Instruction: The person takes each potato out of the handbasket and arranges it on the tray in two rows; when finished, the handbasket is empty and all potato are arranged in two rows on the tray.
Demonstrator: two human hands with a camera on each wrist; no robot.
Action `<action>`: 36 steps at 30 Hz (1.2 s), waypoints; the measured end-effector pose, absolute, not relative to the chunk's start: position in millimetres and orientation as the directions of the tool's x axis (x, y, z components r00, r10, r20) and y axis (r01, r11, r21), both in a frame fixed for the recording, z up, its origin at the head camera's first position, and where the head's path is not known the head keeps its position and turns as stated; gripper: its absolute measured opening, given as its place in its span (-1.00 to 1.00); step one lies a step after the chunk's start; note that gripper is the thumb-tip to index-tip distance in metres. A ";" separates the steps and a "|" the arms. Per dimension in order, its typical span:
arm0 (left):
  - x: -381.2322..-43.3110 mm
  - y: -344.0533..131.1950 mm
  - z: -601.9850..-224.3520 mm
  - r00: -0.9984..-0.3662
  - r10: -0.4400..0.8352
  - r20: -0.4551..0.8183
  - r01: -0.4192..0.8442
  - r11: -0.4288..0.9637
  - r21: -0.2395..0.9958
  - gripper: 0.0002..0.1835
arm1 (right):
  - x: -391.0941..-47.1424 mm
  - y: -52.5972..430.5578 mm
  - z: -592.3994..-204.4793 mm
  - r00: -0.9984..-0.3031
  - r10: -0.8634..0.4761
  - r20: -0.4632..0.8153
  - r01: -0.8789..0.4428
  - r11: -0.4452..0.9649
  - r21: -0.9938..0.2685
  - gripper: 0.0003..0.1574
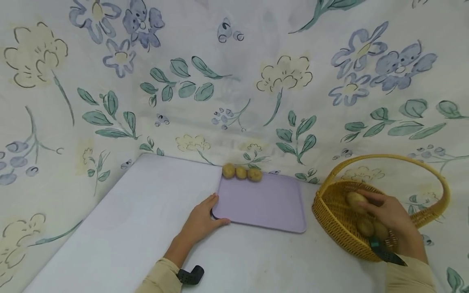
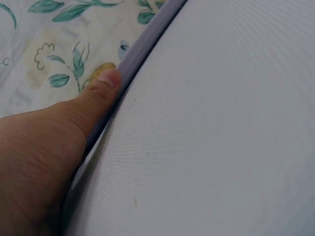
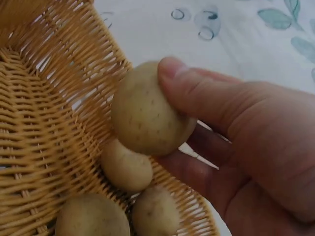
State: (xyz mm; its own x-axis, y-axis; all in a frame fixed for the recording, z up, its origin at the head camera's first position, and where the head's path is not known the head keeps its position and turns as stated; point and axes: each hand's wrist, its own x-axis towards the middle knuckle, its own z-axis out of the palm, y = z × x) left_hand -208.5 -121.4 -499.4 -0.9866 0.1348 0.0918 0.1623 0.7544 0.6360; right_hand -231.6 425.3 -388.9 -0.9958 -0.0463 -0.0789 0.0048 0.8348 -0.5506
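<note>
My right hand [image 1: 390, 213] pinches a potato [image 3: 150, 110] between thumb and fingers, inside the wicker basket [image 1: 338, 232] on the right. Beneath it, more potatoes [image 3: 155, 211] lie against the basket's woven wall. To the left, a light purple tray [image 1: 261, 203] rests on the white table. Three potatoes [image 1: 240, 172] sit in a row along its far edge, at the left end. My left hand [image 1: 201, 219] holds the tray's near left corner, fingers on the left side and thumb [image 2: 101, 91] over the front rim.
The basket's tall arched handle [image 1: 393, 156] rises over my right hand. Floral cloth [image 1: 238, 93] hangs behind and left of the white table [image 1: 143, 203]. A black strap [image 1: 190, 276] with a small device is around each wrist.
</note>
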 end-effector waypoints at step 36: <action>-210.4 -121.6 -499.1 -0.987 0.139 0.086 0.162 0.749 0.643 0.10 | -217.4 287.4 -369.8 -0.939 -0.188 0.288 -0.342 0.427 -0.837 -0.41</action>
State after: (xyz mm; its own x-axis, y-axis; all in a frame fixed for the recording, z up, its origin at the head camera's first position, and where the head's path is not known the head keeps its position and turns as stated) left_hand -210.4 -121.6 -499.1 -0.9865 0.1387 0.0865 0.1616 0.7486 0.6430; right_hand -217.4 287.4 -369.8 -0.9391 -0.1879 0.2878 -0.3420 0.4267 -0.8373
